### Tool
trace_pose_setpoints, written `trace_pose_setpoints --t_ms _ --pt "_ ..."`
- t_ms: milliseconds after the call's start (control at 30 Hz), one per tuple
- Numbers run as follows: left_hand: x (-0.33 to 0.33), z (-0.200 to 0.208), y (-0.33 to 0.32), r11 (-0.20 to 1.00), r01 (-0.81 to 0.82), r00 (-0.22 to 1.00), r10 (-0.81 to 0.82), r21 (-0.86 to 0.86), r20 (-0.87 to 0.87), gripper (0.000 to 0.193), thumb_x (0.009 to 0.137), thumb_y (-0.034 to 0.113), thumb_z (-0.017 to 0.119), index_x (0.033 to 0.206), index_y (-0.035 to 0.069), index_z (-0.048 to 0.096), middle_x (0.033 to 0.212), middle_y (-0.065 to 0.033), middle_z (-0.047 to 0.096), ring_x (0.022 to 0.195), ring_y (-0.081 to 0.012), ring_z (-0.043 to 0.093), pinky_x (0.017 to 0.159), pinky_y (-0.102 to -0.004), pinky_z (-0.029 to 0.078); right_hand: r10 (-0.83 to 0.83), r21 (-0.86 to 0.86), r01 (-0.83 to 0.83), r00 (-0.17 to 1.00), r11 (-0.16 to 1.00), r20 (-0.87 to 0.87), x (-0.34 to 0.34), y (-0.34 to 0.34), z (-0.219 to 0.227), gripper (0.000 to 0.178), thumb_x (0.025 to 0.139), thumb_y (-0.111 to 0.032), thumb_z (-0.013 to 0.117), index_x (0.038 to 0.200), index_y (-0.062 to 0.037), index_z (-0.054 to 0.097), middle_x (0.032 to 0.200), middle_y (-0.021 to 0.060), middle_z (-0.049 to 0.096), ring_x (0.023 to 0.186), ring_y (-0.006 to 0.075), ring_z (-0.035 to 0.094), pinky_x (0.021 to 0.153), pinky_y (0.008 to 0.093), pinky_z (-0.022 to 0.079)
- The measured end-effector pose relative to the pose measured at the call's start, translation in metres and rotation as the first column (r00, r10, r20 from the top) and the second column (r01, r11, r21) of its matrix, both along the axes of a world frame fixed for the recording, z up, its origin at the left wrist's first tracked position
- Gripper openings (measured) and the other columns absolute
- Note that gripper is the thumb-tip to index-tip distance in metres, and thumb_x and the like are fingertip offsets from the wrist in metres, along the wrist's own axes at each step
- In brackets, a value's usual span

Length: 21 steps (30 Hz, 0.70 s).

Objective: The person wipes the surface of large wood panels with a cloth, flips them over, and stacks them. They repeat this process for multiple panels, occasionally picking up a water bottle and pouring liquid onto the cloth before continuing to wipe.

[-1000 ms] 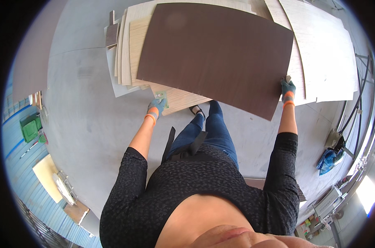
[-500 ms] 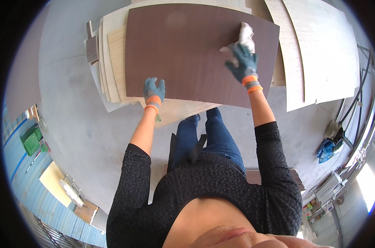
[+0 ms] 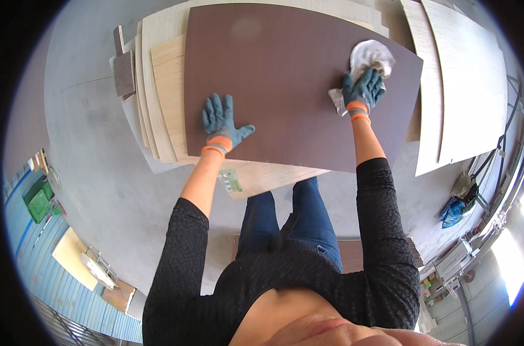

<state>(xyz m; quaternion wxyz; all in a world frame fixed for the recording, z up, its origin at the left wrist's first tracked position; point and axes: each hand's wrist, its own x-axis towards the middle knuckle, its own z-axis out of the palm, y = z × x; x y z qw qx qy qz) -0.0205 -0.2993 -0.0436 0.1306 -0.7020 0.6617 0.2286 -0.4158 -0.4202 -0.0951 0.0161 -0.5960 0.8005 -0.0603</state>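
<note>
A large dark brown board [image 3: 285, 109] lies on top of a stack of pale wooden sheets in front of me. My left hand [image 3: 221, 122], in a blue-grey glove with an orange cuff, rests flat on the board's left part. Its fingers are spread and hold nothing. On the right part of the board, my right hand [image 3: 363, 92], gloved the same way, presses on a crumpled whitish cloth [image 3: 370, 53]. Part of the cloth spreads out beyond the fingertips, and a corner of it sticks out left of the wrist.
Pale sheets [image 3: 167, 98] show beneath the board's left side, and one with a green label [image 3: 232, 181] juts out toward my legs. Small brown offcuts [image 3: 124, 75] lie at the far left. Larger pale panels [image 3: 470, 81] lie to the right. A green crate [image 3: 38, 206] stands left.
My right hand has moved right with the cloth, which is now spread wider. My left hand has gone from partly curled near the board's edge to flat on its surface.
</note>
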Motion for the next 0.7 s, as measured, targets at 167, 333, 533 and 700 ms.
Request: trace_pose_setpoints --t_ms 167,333,533,700 --pt "0.012 -0.032 0.014 0.986 0.009 0.990 -0.032 -0.167 -0.137 0.132 0.072 0.069 0.079 0.166 0.011 0.007 0.169 -0.0312 0.004 0.156 -0.0526 0.002 0.123 -0.0654 0.006 0.143 -0.189 -0.099 0.961 0.977 0.235 0.139 -0.093 -0.024 0.085 0.095 -0.054 0.055 0.158 -0.0002 0.035 0.170 0.0205 0.022 0.158 0.0351 0.017 0.127 0.0514 0.009" --pt "0.011 -0.034 0.008 0.994 0.062 0.991 -0.072 -0.092 -0.112 0.125 0.077 0.063 0.078 0.166 0.013 0.005 0.169 -0.0313 0.004 0.155 -0.0537 0.003 0.122 -0.0669 0.007 0.694 -0.219 -0.663 0.709 0.716 0.123 0.388 -0.120 -0.018 0.061 0.086 -0.038 0.069 0.138 -0.0083 0.058 0.141 0.0106 0.056 0.138 0.0311 0.047 0.119 0.0486 0.029" --pt "0.012 -0.040 0.009 0.973 0.002 0.978 -0.049 -0.230 -0.201 0.131 0.070 0.070 0.080 0.166 0.012 0.012 0.168 -0.0324 0.011 0.154 -0.0556 0.009 0.121 -0.0677 0.008 0.907 -0.384 -0.826 0.412 0.412 0.087 0.375 -0.132 -0.004 0.049 0.087 -0.031 0.069 0.133 -0.0143 0.065 0.140 0.0045 0.061 0.140 0.0255 0.050 0.122 0.0487 0.028" --pt "0.017 -0.034 0.016 0.996 0.000 0.993 -0.011 -0.091 -0.117 0.132 0.073 0.077 0.073 0.165 0.006 0.009 0.169 -0.0320 0.003 0.155 -0.0536 0.003 0.123 -0.0650 0.004 0.646 -0.124 -0.649 0.760 0.751 -0.071 0.137 -0.168 -0.039 0.064 0.095 -0.035 0.061 0.151 -0.0078 0.046 0.157 0.0169 0.044 0.151 0.0351 0.034 0.127 0.0498 0.020"
